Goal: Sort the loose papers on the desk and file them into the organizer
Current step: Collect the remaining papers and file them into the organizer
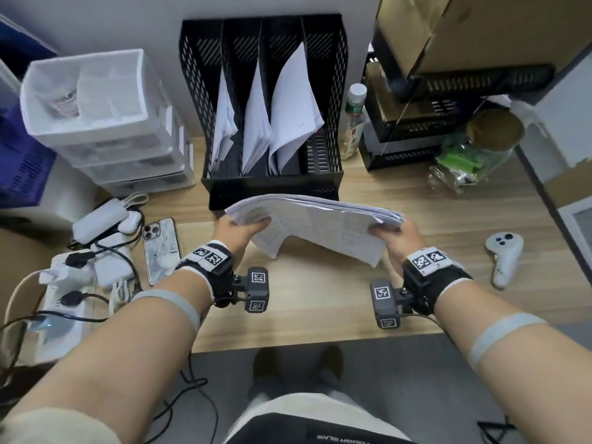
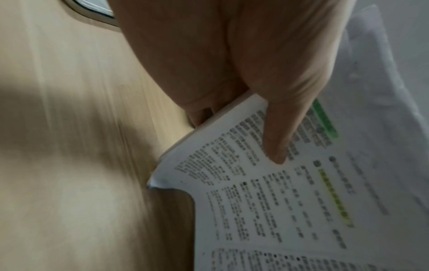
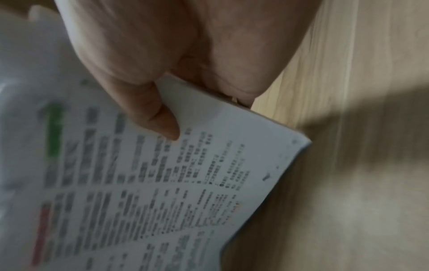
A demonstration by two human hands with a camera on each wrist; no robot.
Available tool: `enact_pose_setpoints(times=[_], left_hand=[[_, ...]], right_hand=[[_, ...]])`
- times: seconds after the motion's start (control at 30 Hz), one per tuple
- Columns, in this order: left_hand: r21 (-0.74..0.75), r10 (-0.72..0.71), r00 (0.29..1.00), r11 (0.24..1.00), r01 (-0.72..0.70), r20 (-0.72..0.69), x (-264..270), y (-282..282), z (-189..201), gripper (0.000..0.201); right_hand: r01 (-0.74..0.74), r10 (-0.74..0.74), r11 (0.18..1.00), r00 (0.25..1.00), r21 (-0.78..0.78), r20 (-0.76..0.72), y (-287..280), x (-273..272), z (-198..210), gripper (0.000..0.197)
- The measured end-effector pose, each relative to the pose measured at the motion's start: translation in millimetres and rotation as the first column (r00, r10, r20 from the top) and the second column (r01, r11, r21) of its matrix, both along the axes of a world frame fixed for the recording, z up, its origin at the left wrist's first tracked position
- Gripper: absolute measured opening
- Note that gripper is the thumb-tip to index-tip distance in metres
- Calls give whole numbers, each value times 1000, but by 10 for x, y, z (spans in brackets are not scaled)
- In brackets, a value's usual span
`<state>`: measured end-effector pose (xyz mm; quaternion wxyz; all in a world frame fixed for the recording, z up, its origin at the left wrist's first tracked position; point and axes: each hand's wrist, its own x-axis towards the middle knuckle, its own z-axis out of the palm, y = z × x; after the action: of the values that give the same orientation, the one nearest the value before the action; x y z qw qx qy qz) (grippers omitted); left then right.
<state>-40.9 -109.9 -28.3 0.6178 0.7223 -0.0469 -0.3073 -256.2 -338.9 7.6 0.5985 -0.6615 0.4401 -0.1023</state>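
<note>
A thick stack of printed papers (image 1: 317, 222) is held in the air above the wooden desk, just in front of the black mesh organizer (image 1: 336, 100). My left hand (image 1: 240, 227) grips the stack's left end, thumb on the printed page (image 2: 267, 192) and fingers underneath. At the right end my right hand (image 1: 389, 233) pinches the stack (image 3: 162, 183) the same way. The lowest sheet sags toward me. Three of the organizer's slots hold white papers (image 1: 288, 110); its rightmost slot (image 1: 317, 149) has none.
White drawer units (image 1: 96, 123) stand at the back left. A phone (image 1: 160, 248), chargers and a power strip (image 1: 64, 283) lie on the left. A bottle (image 1: 354, 120), black trays and a jar (image 1: 474, 149) sit at the right, with a white controller (image 1: 504, 257).
</note>
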Motion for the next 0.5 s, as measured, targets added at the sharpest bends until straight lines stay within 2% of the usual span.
enact_pose_setpoints(times=[0.13,0.23,0.3,0.4,0.5], left_hand=[[104,-163,986,982,160,20,-109,-65,-53,45],[213,-200,979,959,186,45,-143,-148,18,43],[249,-198,979,951,182,43,-122,-198,106,43],[279,-223,975,937,209,18,-106,-266,329,27],[277,-269,962,929,246,47,-50,-289,550,17]], right_hand=[[29,-28,1000,996,12,-86,6,-118,-186,29],[-6,3,1000,992,-27,-124,-46,-117,-184,30],[-35,20,996,985,-84,-173,-137,-72,-92,28],[-96,46,973,972,-211,-232,-365,42,122,29],[-226,138,899,959,-376,-246,-563,196,486,27]])
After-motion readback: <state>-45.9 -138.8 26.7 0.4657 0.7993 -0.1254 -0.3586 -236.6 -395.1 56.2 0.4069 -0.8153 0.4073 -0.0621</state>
